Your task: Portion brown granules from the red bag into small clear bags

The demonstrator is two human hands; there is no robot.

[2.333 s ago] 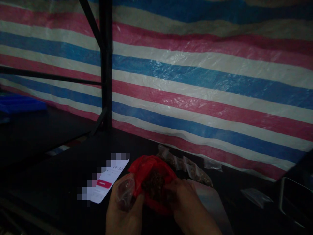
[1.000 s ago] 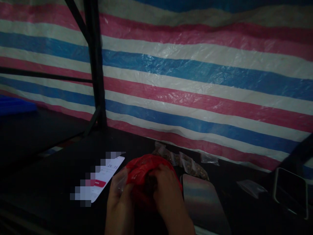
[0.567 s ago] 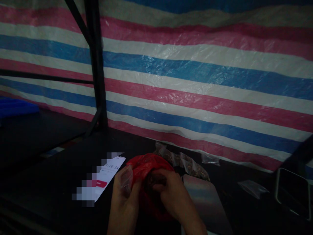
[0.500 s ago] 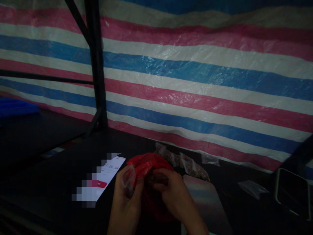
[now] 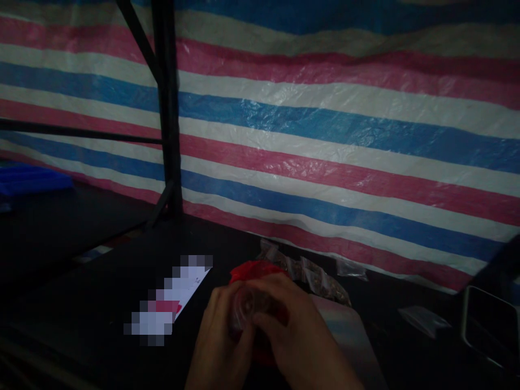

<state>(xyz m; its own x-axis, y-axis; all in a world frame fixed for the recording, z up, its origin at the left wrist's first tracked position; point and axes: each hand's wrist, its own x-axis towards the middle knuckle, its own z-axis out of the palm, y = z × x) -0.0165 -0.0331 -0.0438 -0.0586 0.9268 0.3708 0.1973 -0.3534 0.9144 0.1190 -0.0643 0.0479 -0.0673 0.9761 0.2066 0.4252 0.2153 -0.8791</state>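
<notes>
My left hand (image 5: 219,327) is closed around a small clear plastic bag (image 5: 242,306), whose round mouth faces up towards me. My right hand (image 5: 298,325) has come over to that mouth, its thumb and fingers drawn together beside the bag. Whatever lies between the right fingers is hidden by the hand and the dim light. Just behind and under both hands is a red plastic bag (image 5: 257,268), its inside mostly covered by them. To the right of my right hand lies a flat, shiny plate (image 5: 347,330), partly hidden by the forearm.
Clear bags filled with brown bits (image 5: 323,280) lie in a row behind the plate. Flat clear bags (image 5: 424,319) rest farther right, near a dark-screened device (image 5: 491,325). At left are a lit phone (image 5: 190,290), a black post (image 5: 169,119) and a blue object (image 5: 36,179). Striped sheeting (image 5: 325,124) hangs behind.
My right hand has come out of the red bag and moved left to the clear bag's mouth. My left hand has turned that bag's mouth upwards. The view has shifted slightly.
</notes>
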